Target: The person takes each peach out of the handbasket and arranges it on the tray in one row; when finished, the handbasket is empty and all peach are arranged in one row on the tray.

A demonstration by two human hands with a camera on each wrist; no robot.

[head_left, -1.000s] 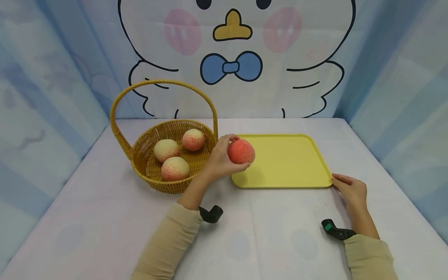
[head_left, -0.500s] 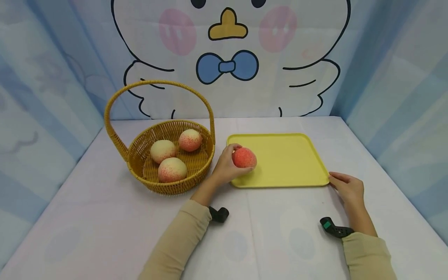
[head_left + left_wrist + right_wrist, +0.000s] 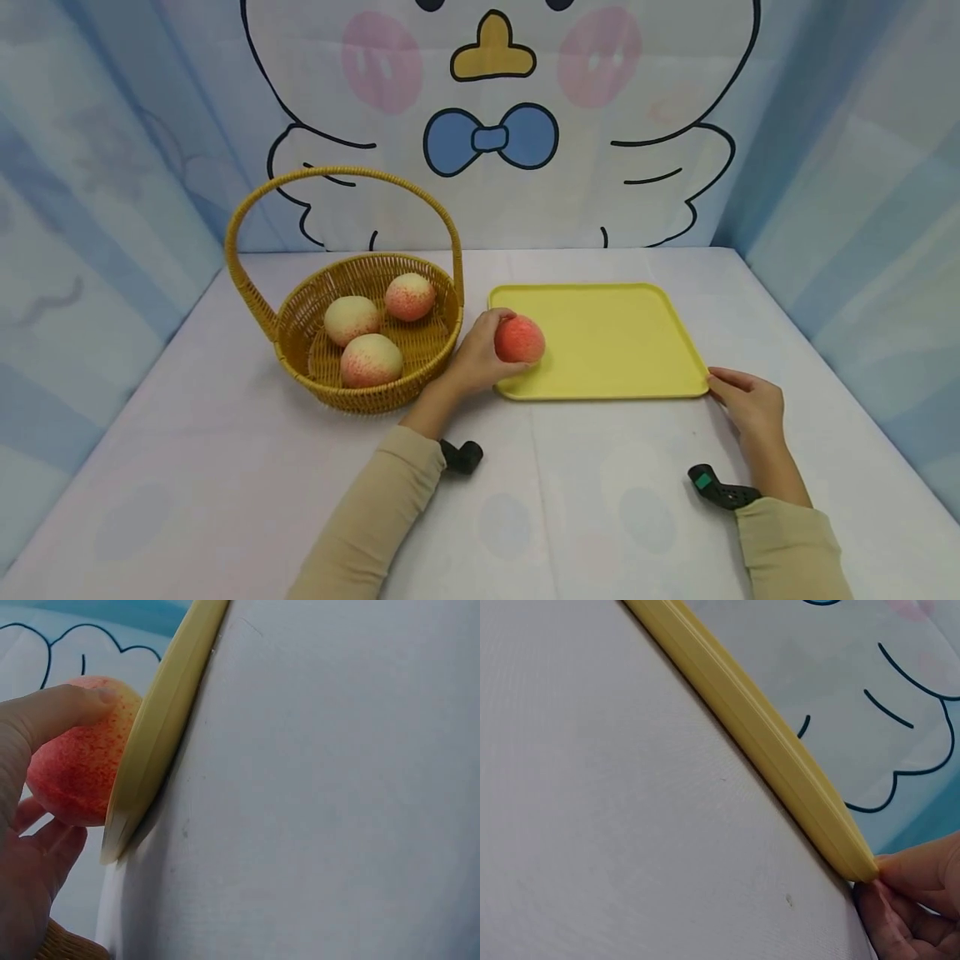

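Observation:
My left hand (image 3: 476, 360) grips a reddish peach (image 3: 520, 340) at the left end of a flat yellow tray (image 3: 607, 342). In the left wrist view the thumb lies over the peach (image 3: 84, 769) and the other fingers curl beneath, with the fruit against the tray's rim (image 3: 154, 735). Whether it touches the tray floor is hidden. At the near right corner of the tray, my right hand (image 3: 752, 410) pinches the edge between thumb and fingers. To the left stands a woven basket (image 3: 300, 379) with three more peaches, one of them a pale peach (image 3: 351, 321).
The basket's tall arched handle (image 3: 345, 171) rises close to my left forearm. A white cloth (image 3: 570, 500) covers the table. Patterned curtains (image 3: 862, 250) enclose both sides, and a cartoon backdrop (image 3: 660, 192) hangs at the rear.
My left hand has lowered the peach onto or just above the tray's left end. The right hand stays at the tray corner. The head view has shifted slightly.

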